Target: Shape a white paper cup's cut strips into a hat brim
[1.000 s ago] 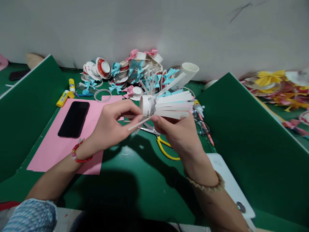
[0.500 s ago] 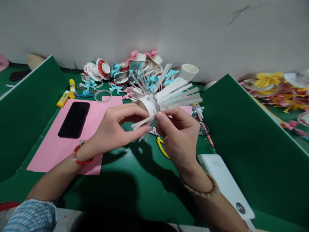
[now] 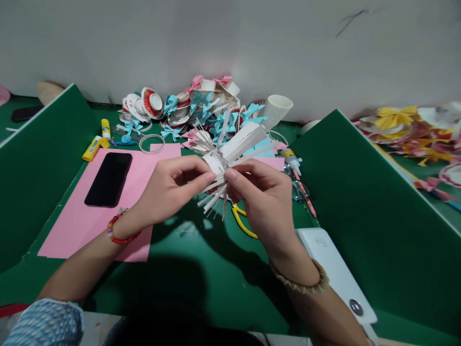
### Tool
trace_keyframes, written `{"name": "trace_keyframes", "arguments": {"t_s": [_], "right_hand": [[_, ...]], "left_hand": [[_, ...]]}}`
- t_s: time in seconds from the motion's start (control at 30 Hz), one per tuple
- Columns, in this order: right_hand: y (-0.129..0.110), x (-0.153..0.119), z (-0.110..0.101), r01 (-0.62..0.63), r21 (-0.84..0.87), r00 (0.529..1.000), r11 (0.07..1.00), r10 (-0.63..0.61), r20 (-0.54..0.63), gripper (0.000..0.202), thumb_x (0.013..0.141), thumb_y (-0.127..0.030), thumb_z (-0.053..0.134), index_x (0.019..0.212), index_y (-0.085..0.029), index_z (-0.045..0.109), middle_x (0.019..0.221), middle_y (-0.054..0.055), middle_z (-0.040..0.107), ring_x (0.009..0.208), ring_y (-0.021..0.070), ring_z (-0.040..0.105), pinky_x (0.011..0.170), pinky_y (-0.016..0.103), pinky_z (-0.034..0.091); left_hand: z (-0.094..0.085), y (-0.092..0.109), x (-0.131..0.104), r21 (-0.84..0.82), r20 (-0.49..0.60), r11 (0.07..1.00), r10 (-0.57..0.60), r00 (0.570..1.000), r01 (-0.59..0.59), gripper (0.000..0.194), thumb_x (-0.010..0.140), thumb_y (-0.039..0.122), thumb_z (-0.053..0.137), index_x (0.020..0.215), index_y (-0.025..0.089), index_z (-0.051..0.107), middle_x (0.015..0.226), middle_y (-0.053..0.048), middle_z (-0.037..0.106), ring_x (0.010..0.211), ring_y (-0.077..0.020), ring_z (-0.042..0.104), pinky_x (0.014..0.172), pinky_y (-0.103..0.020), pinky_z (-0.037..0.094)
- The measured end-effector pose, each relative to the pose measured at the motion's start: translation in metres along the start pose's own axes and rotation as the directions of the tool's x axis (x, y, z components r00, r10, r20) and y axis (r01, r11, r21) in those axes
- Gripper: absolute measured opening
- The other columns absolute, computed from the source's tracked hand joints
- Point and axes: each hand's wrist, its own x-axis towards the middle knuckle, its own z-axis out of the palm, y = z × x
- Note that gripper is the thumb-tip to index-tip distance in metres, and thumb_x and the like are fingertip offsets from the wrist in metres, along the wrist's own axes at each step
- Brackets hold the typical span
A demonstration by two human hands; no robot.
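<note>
The left hand (image 3: 167,190) and right hand (image 3: 264,202) meet above the middle of the green table (image 3: 201,269), both pinching a white paper cup (image 3: 216,162) cut into strips. The left hand is half closed, thumb and forefinger tips pressed to the cup's base from the left, the other fingers curled under. The right hand grips from the right with thumb and forefinger on the fan of strips just below the base; its remaining fingers are loosely bent. The long strips (image 3: 248,139) splay up and to the right, shorter ones hang down between the two hands. The cup is held in the air, clear of the table.

Green dividers (image 3: 360,192) rise on both sides and close the workspace into a wedge; the table in front of the hands is bare green. To the left lies a pink sheet (image 3: 144,168) with a black phone (image 3: 109,179) on it. Yellow-handled scissors (image 3: 243,223) lie under the right hand, and a white box (image 3: 331,262) sits just beside the right wrist. A heap of bows (image 3: 194,113) and a stack of cups (image 3: 275,109) lie against the wall behind.

Both forearms come in from the lower edge, wrists angled inward; the left wears a red bead bracelet (image 3: 120,230), the right a woven band (image 3: 302,283).
</note>
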Motion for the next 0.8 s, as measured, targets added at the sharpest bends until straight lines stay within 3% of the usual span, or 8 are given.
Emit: {"name": "trace_keyframes", "arguments": {"t_s": [0.27, 0.4, 0.67, 0.8], "right_hand": [[-0.001, -0.002, 0.003, 0.106, -0.123, 0.988, 0.987, -0.118, -0.095, 0.01, 0.073, -0.015, 0.062, 0.064, -0.018, 0.061, 0.058, -0.004, 0.054, 0.047, 0.0066, 0.046, 0.043, 0.021, 0.038], [0.0, -0.003, 0.002, 0.161, -0.23, 0.982, 0.96, -0.179, -0.059, 0.009, 0.075, -0.015, 0.061, 0.067, -0.019, 0.063, 0.06, -0.003, 0.055, 0.051, 0.0079, 0.049, 0.045, 0.022, 0.039], [0.0, 0.002, -0.004, 0.091, -0.155, 0.993, 0.984, -0.078, 0.088, 0.007, 0.078, -0.022, 0.06, 0.075, -0.018, 0.065, 0.066, -0.002, 0.058, 0.048, 0.0065, 0.047, 0.041, 0.021, 0.038], [0.003, 0.001, -0.003, 0.165, -0.245, 0.986, 0.955, -0.155, 0.063, 0.005, 0.075, -0.018, 0.063, 0.075, -0.02, 0.067, 0.071, -0.001, 0.063, 0.053, 0.0082, 0.052, 0.045, 0.021, 0.042]], "left_hand": [[0.005, 0.003, -0.004, 0.181, -0.054, 0.976, 0.13, 0.99, -0.119, 0.011, 0.078, 0.018, 0.061, 0.068, 0.014, 0.061, 0.066, 0.0, 0.063, 0.058, -0.0084, 0.056, 0.054, -0.019, 0.045], [0.004, 0.005, -0.005, 0.274, -0.06, 0.949, 0.176, 0.983, -0.153, 0.011, 0.078, 0.018, 0.062, 0.067, 0.014, 0.061, 0.066, 0.0, 0.064, 0.06, -0.0091, 0.057, 0.055, -0.02, 0.045], [-0.005, 0.007, -0.002, 0.306, -0.002, 0.948, 0.094, 0.996, -0.089, 0.014, 0.082, 0.023, 0.058, 0.071, 0.015, 0.059, 0.067, 0.001, 0.063, 0.058, -0.0082, 0.055, 0.052, -0.019, 0.042], [-0.008, 0.006, -0.001, 0.364, 0.053, 0.927, 0.077, 0.996, -0.091, 0.016, 0.084, 0.024, 0.053, 0.073, 0.015, 0.059, 0.068, 0.0, 0.062, 0.06, -0.0093, 0.054, 0.055, -0.02, 0.042]]}}
